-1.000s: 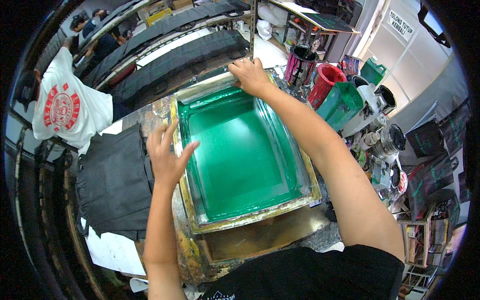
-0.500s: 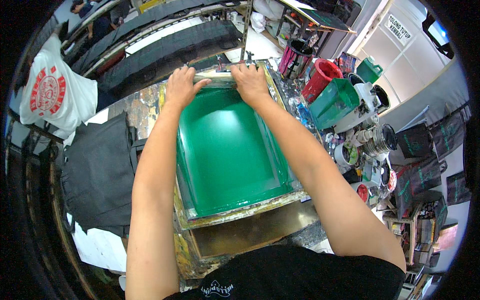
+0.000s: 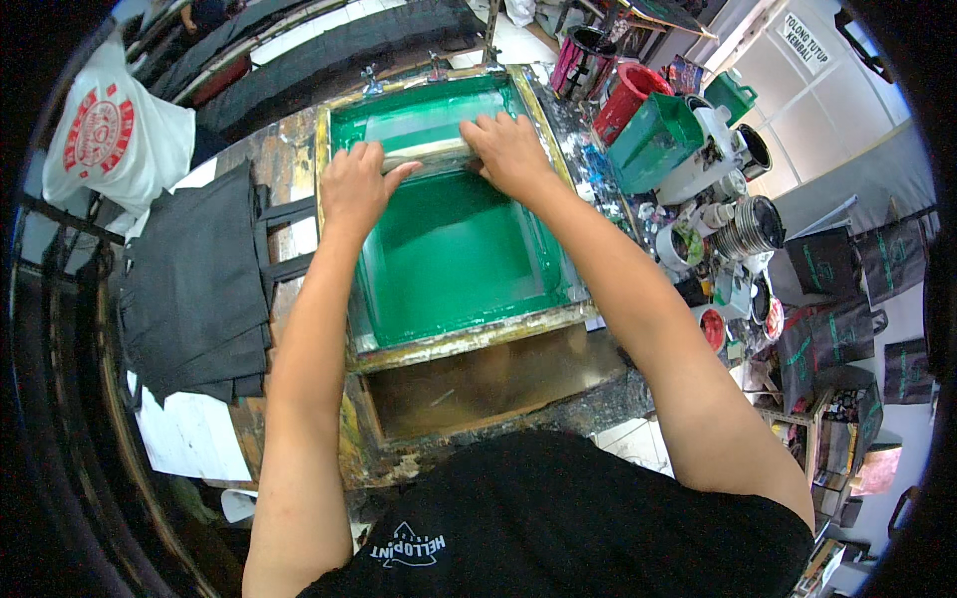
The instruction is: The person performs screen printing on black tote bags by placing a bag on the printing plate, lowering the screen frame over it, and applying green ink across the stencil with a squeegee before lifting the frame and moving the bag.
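My left hand (image 3: 357, 191) and my right hand (image 3: 510, 157) are closed on the two ends of a squeegee (image 3: 431, 154) with a pale wooden handle. It lies crosswise inside a screen printing frame (image 3: 474, 340), in the far half. Green ink (image 3: 454, 267) covers the mesh on my side of the squeegee, with a darker band just before it. Beyond the squeegee, a paler patch of the mesh shows between green borders. The blade's lower edge is hidden.
Black fabric bags (image 3: 199, 289) lie stacked on the table's left, straps toward the frame. Clamps (image 3: 435, 65) stand at the far rim. A red container (image 3: 626, 105), a green jug (image 3: 653, 145) and several ink pots crowd the right. A white bag (image 3: 118, 140) hangs at far left.
Both hands have drawn the squeegee from the frame's far rim toward me, uncovering mesh behind it. My view has shifted, so the frame sits higher in the picture.
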`<state>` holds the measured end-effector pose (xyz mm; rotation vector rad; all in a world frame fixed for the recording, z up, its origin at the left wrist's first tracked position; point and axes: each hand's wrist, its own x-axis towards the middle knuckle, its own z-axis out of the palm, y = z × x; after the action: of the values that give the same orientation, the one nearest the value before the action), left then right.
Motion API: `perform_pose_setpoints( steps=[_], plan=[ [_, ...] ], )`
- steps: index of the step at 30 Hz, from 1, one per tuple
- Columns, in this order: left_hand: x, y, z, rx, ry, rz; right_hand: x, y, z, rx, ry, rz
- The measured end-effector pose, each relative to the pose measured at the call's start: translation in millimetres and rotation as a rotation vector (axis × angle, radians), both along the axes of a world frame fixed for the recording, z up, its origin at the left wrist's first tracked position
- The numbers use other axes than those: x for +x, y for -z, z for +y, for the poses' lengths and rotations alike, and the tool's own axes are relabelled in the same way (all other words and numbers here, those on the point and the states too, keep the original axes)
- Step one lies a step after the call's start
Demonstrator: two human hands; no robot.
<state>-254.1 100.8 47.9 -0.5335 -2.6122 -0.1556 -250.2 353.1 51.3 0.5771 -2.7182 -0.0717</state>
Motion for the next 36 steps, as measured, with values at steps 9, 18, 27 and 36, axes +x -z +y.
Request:
perform_pose_setpoints(
  steps=[9, 18, 27, 36],
  plan=[
    [121, 5, 2, 0.006, -0.003, 0.023, 124, 3, 7, -0.014, -0.037, 0.039],
    [207, 10, -3, 0.034, 0.047, 0.081, 214, 0, 2, 0.02, -0.031, 0.021],
    [241, 30, -33, 0.306, 0.143, -0.016, 238, -4, -2, -0.082, -0.022, -0.113],
    [254, 56, -91, 0.263, -0.273, -0.255, 251, 3, -7, -0.163, 0.003, -0.118]
  ],
)
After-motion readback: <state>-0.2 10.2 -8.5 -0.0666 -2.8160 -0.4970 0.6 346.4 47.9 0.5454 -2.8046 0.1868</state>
